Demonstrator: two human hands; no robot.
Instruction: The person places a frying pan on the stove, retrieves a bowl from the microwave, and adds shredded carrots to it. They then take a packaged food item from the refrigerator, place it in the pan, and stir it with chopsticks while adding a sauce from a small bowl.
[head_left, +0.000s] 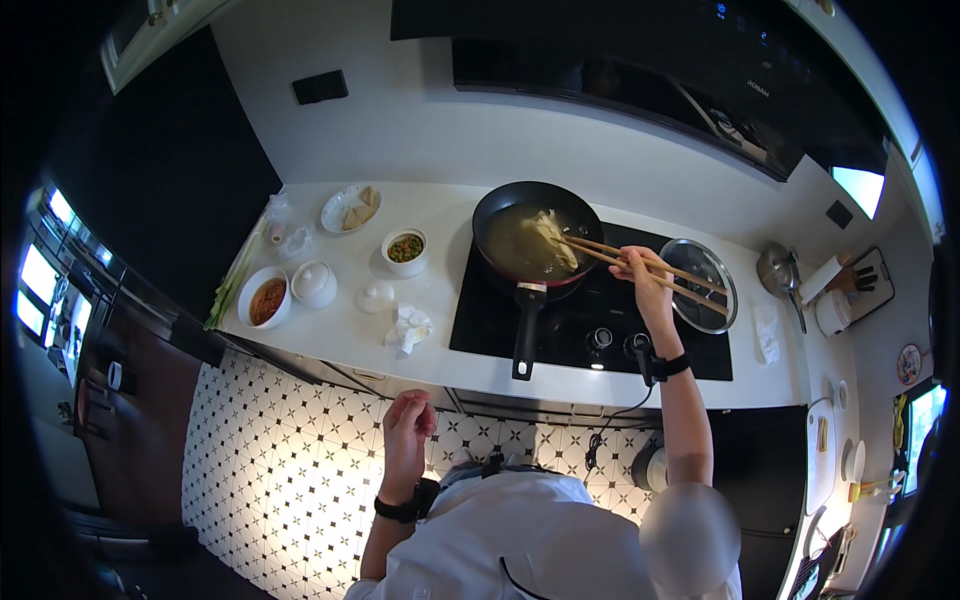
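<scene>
My right hand holds a pair of long wooden chopsticks. Their tips touch a pale, folded piece of food in the pan. Cloudy liquid covers the bottom of this deep black pan, whose outside is red low down. It stands on the left part of a black glass cooktop, its black handle pointing towards me. In front of the counter, over the floor, hangs my left hand, half-curled and apparently empty. A crumpled white tissue on the counter is nearest to it.
A glass lid lies at the cooktop's right. To the left are a bowl of diced vegetables, a bowl of reddish-brown food, a lidded white pot, a plate with pale folded food and green onions. A range hood overhangs.
</scene>
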